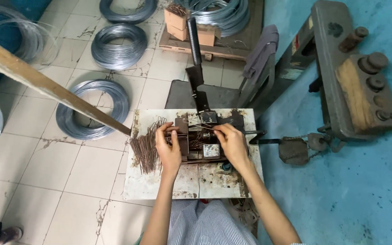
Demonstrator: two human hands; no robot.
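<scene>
- At the centre of the worktop (pixel 159 183), a thin wire piece (pixel 201 126) is being held across a small metal bending jig (pixel 200 138), one end in each hand.
- The left hand (pixel 169 147) is being kept at the jig's 9 o'clock side, its grip pinching the wire's left end between thumb and fingertips.
- The right hand (pixel 231 143) is being kept at 3 o'clock, its grip pinching the wire's right end in the same way.
- A black lever handle (pixel 195 59) is being left raised at 12 o'clock, directly above the jig.
- A heap of rusty cut wires (pixel 145 145) is lying at 9 o'clock, just beside the left hand.
- Fingertips are being held very near the jig's working parts; a pinch is judged likely if the lever is brought down before the hands are withdrawn.
- The wire is being held lightly, so a slip out of its seat and a crooked bend are judged possible.
- Sharp ends in the heap are being brushed by the left wrist, so scratches are a risk.
</scene>
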